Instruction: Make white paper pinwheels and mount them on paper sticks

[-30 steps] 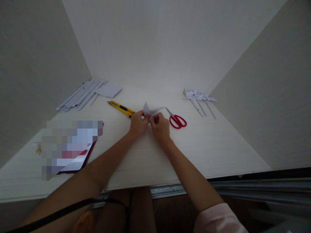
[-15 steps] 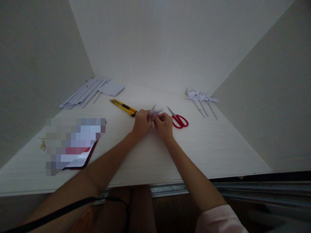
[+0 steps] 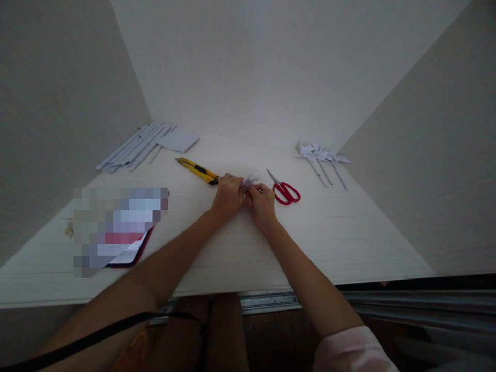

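Note:
Between my two hands, over the middle of the white tabletop, is a white paper pinwheel [image 3: 251, 179], its points bent upward. My left hand [image 3: 229, 195] is closed round its left side. The fingers of my right hand [image 3: 262, 202] pinch its lower right part, and the exact grip is hidden behind the fingertips. A yellow utility knife [image 3: 197, 170] lies against the left hand, its blade end pointing left. Just right of my right hand rest scissors [image 3: 285, 192] with red handles.
Rolled paper sticks [image 3: 135, 150] and a stack of paper squares [image 3: 179, 139] lie at the back left. Several paper pinwheels on sticks [image 3: 320, 155] are at the back right. A blurred tablet or phone [image 3: 134, 253] sits front left. Walls [image 3: 240, 67] enclose three sides.
The pinwheel's raised points have been turned or pressed down and now show less above my fingers. Both hands stay in nearly the same place.

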`<state>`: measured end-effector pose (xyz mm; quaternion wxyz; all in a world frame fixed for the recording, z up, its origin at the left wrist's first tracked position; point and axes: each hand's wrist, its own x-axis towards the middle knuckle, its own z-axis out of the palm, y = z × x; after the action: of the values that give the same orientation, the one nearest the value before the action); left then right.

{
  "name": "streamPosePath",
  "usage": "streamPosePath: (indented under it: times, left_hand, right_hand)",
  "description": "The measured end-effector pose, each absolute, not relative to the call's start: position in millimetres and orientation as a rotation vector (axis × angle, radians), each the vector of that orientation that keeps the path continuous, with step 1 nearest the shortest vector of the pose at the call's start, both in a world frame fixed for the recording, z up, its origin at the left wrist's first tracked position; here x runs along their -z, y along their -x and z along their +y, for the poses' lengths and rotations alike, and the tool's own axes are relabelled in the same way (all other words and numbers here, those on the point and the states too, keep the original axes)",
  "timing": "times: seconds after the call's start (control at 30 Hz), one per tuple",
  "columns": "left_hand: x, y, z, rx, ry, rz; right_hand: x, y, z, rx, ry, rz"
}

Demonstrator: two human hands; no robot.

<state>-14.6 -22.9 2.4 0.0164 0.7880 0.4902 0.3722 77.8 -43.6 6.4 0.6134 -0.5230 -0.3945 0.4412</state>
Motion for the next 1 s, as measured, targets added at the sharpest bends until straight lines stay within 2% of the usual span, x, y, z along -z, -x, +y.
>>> streamPosePath:
  times: [0.7,1.0]
  left_hand:
    - [-9,17,-21,-1.279,-2.099,1.559]
    - [-9,17,-23,-1.337,-2.142,1.506]
  right_hand:
    - [5,-80,-39,-0.708,1.308,-1.183]
    - [1,-77,-41,-0.916,1.181,-1.049]
